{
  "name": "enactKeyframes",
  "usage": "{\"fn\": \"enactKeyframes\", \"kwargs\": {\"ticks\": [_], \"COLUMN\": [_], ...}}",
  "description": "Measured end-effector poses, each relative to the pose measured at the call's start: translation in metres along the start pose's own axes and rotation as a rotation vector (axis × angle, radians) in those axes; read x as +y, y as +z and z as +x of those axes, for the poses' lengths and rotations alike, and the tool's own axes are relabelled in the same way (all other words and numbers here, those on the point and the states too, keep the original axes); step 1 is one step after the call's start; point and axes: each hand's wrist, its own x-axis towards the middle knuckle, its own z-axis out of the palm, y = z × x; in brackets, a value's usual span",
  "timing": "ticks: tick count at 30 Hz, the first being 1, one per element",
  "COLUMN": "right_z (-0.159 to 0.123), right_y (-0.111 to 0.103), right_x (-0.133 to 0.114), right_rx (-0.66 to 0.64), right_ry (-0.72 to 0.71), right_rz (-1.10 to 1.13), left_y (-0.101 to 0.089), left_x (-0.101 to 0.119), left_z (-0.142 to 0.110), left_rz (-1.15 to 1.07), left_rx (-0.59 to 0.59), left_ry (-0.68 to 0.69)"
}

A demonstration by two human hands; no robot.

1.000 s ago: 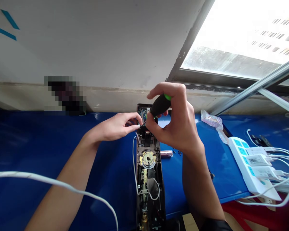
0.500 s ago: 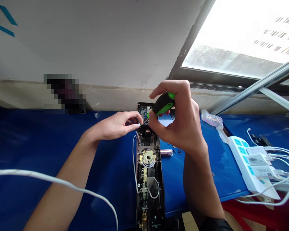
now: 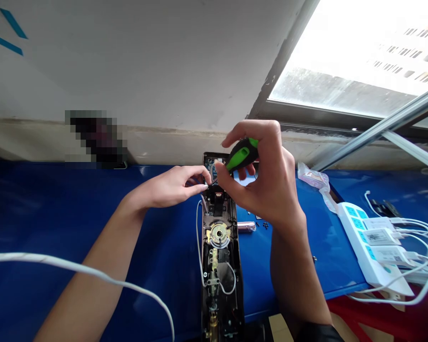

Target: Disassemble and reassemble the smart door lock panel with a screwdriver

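A screwdriver [image 3: 241, 153] with a black and green handle is gripped in my right hand [image 3: 267, 175], its shaft slanting down to the left. The fingertips of my left hand [image 3: 185, 185] are pinched together at the screwdriver's tip; whatever they hold is hidden. Both hands are over the upper part of a long, narrow black housing [image 3: 238, 266], which looks like an opened electronic door lock. Inside it are a circuit board [image 3: 210, 166], partly covered by my fingers, a round metal disc [image 3: 219, 233], brass-coloured parts [image 3: 213, 323] and thin white wire [image 3: 199, 237].
Several small black screws [image 3: 265, 225] and a pinkish wrapped cylinder [image 3: 247, 226] lie right of the housing on the blue table [image 3: 164, 266]. Further right are a white power strip [image 3: 360, 247] with plugged-in adapters and a plastic bag [image 3: 312, 176]. A white cable [image 3: 103, 274] crosses my left forearm.
The screwdriver handle has turned, bringing more of its green inlay into view. My right fingers have shifted slightly on the handle. My left hand stays in place.
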Motion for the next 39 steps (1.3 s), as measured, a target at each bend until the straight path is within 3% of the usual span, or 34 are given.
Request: {"fn": "enactKeyframes", "kwargs": {"ticks": [32, 39], "right_z": [0.0015, -0.0001], "right_y": [-0.0027, -0.0024], "right_x": [0.0008, 0.0], "right_rx": [0.007, 0.019], "right_ry": [-0.063, -0.021], "right_rz": [-0.002, -0.018], "left_y": [0.0005, 0.0003], "left_x": [-0.0001, -0.0011], "left_z": [-0.0012, -0.0017], "left_rz": [-0.002, 0.01], "left_rx": [0.001, 0.007], "left_ry": [0.007, -0.008]}}
